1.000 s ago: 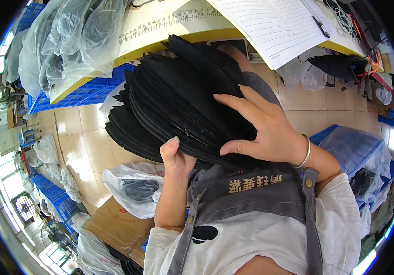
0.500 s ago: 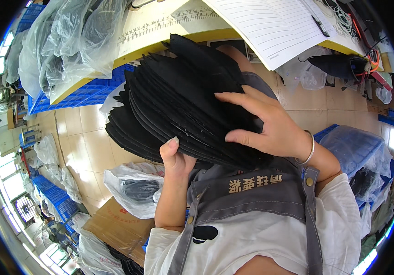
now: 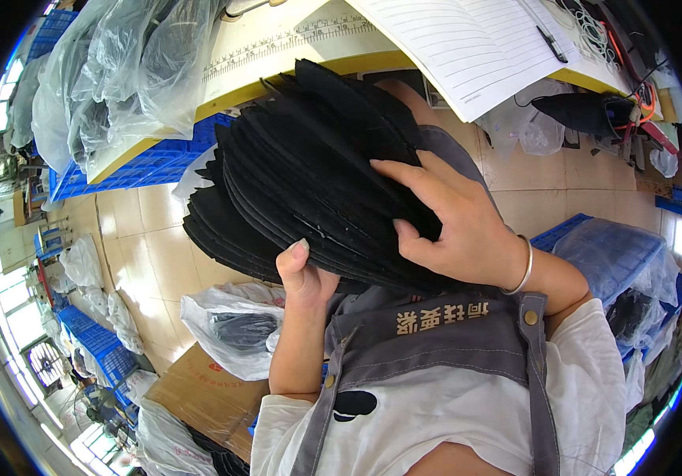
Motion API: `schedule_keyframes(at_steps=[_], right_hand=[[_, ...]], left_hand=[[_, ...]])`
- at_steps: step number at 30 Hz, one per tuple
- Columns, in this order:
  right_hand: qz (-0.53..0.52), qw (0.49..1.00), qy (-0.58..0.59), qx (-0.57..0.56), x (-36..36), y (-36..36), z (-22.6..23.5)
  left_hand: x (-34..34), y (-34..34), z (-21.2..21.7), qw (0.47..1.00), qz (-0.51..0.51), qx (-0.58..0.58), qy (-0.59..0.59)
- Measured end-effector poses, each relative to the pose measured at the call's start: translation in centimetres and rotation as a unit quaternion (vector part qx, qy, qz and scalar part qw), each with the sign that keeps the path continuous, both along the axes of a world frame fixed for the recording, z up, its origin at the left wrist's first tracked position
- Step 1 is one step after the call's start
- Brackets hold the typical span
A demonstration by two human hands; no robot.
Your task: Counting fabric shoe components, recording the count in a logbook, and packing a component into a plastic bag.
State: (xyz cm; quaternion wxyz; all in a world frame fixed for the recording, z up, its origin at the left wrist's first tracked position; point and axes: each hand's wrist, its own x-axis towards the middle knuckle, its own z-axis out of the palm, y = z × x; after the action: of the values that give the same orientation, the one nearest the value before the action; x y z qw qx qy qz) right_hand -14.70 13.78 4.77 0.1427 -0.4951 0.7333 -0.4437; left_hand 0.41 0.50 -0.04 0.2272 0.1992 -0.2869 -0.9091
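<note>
A thick stack of black fabric pieces (image 3: 301,174) with curved, fanned edges rests over my lap. My left hand (image 3: 303,274) grips its near left side, thumb on top and the other fingers hidden underneath. Across the right part of the stack lies my right hand (image 3: 464,218), its index finger stretched over the upper pieces and its thumb apart, touching the layered edges. The far ends of several pieces spread unevenly toward the table.
Ahead is a table with a yellow edge (image 3: 301,73) and a ruler strip, bearing plastic bags (image 3: 170,71), an open notebook (image 3: 468,55) and a pen (image 3: 552,44). Blue crates (image 3: 139,163) stand beneath. A cardboard box (image 3: 206,389) and a white bag (image 3: 234,325) sit at left.
My right hand has shifted slightly, its thumb drawing back and up along the layered edges. Some far-end pieces have flicked and moved. My left hand stays in place.
</note>
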Motion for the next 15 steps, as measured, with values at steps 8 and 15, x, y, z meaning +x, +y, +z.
schedule_keyframes(at_steps=[8, 15], right_hand=[[-0.025, 0.998, 0.049, 0.005, 0.2, 0.1, 0.1], [-0.005, 0.985, 0.154, -0.081, -0.6, -0.4, 0.7]], left_hand=[[0.4, -0.2, -0.4, 1.000, -0.004, 0.009, 0.002], [-0.5, 0.2, 0.9, 1.000, -0.016, -0.013, 0.009]])
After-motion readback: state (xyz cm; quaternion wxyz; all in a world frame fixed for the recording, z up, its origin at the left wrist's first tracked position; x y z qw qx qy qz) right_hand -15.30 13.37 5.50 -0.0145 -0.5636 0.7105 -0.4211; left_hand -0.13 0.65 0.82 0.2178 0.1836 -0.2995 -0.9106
